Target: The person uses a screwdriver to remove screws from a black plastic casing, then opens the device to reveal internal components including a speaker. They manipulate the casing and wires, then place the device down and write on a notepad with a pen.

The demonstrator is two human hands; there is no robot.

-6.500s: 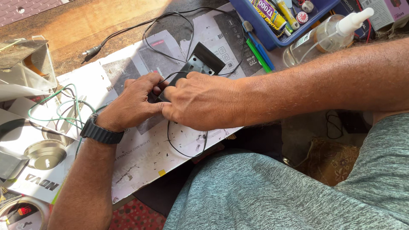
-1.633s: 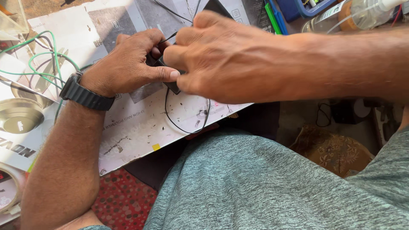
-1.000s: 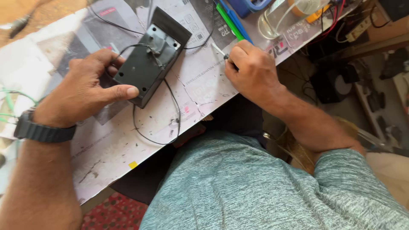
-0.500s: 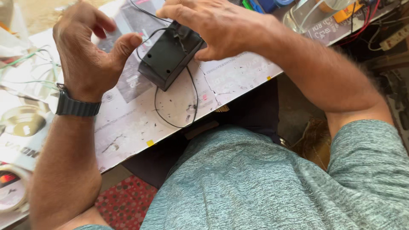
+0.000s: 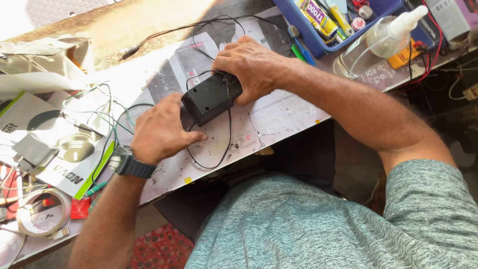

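Both hands had closed back onto the black box [image 5: 211,97]; right hand [image 5: 251,67] gripped its upper-right end, left hand [image 5: 162,129] pressed the lower-left end. It lay diagonally on the table [image 5: 279,114].

Box [image 5: 211,97] was matte black, and its thin cable [image 5: 225,149] black too. Paper sheet [image 5: 279,112] was white with grey print blocks and dark specks. Watch [image 5: 130,164] had a dark grey strap and a grey face. Shirt [image 5: 318,224] was heathered grey-green. Tray [image 5: 343,37] was blue and the pen [image 5: 303,52] beside it blue. Spray bottle [image 5: 381,40] was clear with a white nozzle. Loose wires [image 5: 107,117] were green and white. Floor mat [image 5: 162,249] was red with pale dots.
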